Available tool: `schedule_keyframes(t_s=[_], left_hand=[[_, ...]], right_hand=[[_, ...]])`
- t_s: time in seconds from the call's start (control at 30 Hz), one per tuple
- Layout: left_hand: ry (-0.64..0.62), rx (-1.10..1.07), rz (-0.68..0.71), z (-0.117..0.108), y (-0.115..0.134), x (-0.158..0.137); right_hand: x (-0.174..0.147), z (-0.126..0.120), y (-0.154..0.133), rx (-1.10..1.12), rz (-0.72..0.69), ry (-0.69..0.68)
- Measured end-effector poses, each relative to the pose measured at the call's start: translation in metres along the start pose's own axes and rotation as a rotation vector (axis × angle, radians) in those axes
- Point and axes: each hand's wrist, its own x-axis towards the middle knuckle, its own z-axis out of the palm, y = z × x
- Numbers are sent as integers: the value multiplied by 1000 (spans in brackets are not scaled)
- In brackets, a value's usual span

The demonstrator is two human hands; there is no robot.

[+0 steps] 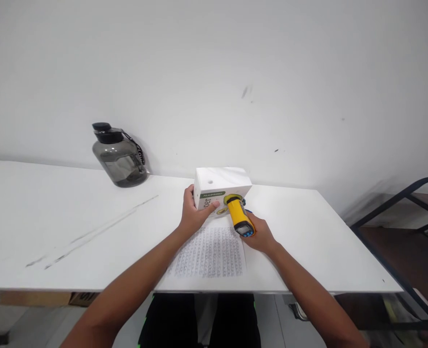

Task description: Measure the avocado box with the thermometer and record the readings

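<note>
My left hand (195, 212) grips the left side of a white printed box (223, 179), thumb across its front face. Green lettering and a picture of a cut avocado show on that face. In my right hand (259, 234) is a yellow and black infrared thermometer (239, 215), held by its handle. Its front end is right at the box's printed face; whether it touches, I cannot tell. A small screen and blue buttons on its back face me. Below the box, a sheet of paper (210, 253) covered with rows of small printed marks lies on the white table (83, 208).
A large grey see-through water bottle (119, 159) with a black lid and strap stands at the back left, near the white wall (214, 87). To the right of the table is a dark metal-framed shelf (402, 251). A cardboard box (36, 297) shows below the front edge.
</note>
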Motion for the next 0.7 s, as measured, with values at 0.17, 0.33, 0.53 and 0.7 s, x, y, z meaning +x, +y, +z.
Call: schedule_keyframes(t_s=[0.17,0.33,0.53,0.7], left_hand=[[-54,-47,-22,0,-3,-1],[-81,-50,-30,0,-1,-1],[-58,-13,-3,-1,-2,-1],[-60,-17,0,0,-2,-2]], right_hand=[[-1,-1,-1,-5,28,-14],[0,-2,-4,-26,108,-61],[0,-2,-5,-4,129,-64],[0,-1,-4,4,166,-87]])
